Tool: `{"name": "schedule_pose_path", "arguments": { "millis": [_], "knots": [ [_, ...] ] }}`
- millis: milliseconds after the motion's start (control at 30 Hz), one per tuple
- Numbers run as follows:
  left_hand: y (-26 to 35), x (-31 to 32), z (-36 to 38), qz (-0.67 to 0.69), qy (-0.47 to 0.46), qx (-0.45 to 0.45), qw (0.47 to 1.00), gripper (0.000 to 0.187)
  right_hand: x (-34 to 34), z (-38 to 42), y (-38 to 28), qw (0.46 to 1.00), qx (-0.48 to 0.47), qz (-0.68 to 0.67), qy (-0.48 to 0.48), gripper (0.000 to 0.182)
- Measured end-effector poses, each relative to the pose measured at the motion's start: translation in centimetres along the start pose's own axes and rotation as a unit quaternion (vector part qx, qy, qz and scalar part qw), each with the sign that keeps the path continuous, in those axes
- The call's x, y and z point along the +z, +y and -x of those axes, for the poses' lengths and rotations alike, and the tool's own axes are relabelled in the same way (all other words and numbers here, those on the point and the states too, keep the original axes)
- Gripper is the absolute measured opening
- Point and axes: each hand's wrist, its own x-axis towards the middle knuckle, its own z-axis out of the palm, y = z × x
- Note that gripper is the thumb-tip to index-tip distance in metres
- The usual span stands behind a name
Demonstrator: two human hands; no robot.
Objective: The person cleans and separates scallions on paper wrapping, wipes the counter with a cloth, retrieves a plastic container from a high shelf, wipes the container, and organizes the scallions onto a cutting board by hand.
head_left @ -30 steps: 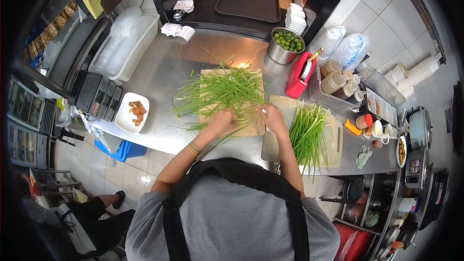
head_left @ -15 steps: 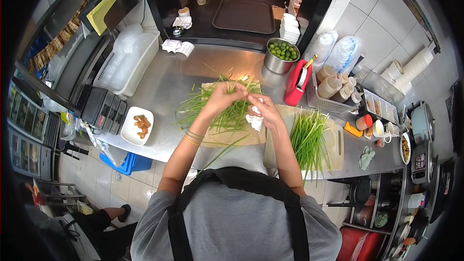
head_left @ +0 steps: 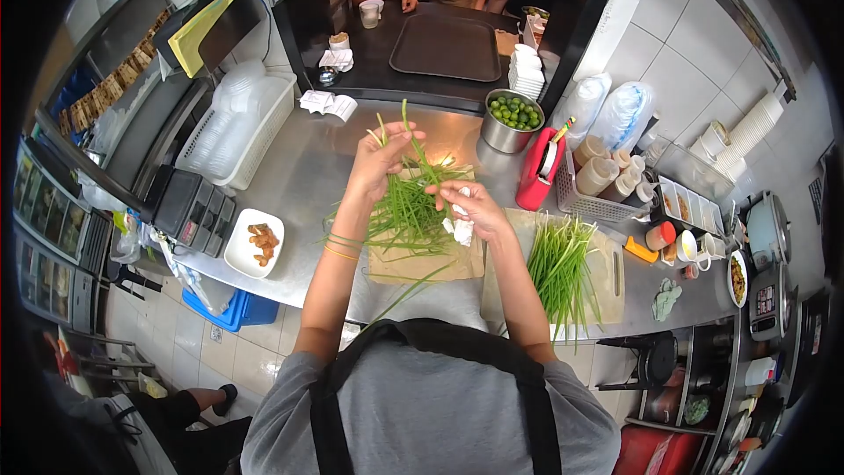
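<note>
My left hand [head_left: 381, 161] is raised over the pile and pinches a few thin spring onion stalks [head_left: 413, 134], their pale ends pointing up. Close by on the right, my right hand [head_left: 472, 207] is closed on a crumpled white tissue [head_left: 459, 227], its fingertips near the lower part of the stalks. Below both hands, a loose heap of spring onions [head_left: 400, 220] lies on brown paper [head_left: 431, 268]. A neater bundle of spring onions [head_left: 560, 268] rests on the cutting board [head_left: 609, 277] at the right, roots end away from me.
A white dish of brown food pieces [head_left: 242, 262] stands left. Behind are a pot of green citrus [head_left: 505, 135], a red holder [head_left: 538, 176] and a bottle basket [head_left: 585, 202]. A tray [head_left: 446, 48] lies on the far counter, with people beyond. Another person's leg [head_left: 207, 394] shows lower left.
My hands have drawn apart. The left has moved left and up with stalks now visible in its fingers, while the right has dropped slightly, still with the tissue.
</note>
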Motion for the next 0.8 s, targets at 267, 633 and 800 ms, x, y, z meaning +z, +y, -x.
{"name": "schedule_pose_path", "arguments": {
  "millis": [267,633,800],
  "knots": [
    [0.4,-1.3,-0.6,0.042,0.037,0.037,0.998,0.014,-0.9,0.5,1.4,0.998,0.012,0.041,0.048,0.022],
    [-0.4,2.5,2.4,-0.026,0.178,0.229,0.957,0.014,-3.4,-5.3,4.6,0.943,-0.115,0.188,0.25,0.016],
    [0.0,-1.2,4.6,-0.096,0.158,0.072,0.98,0.022,-2.8,-5.2,4.1,0.799,-0.13,0.535,0.243,0.024]
  ]
}}
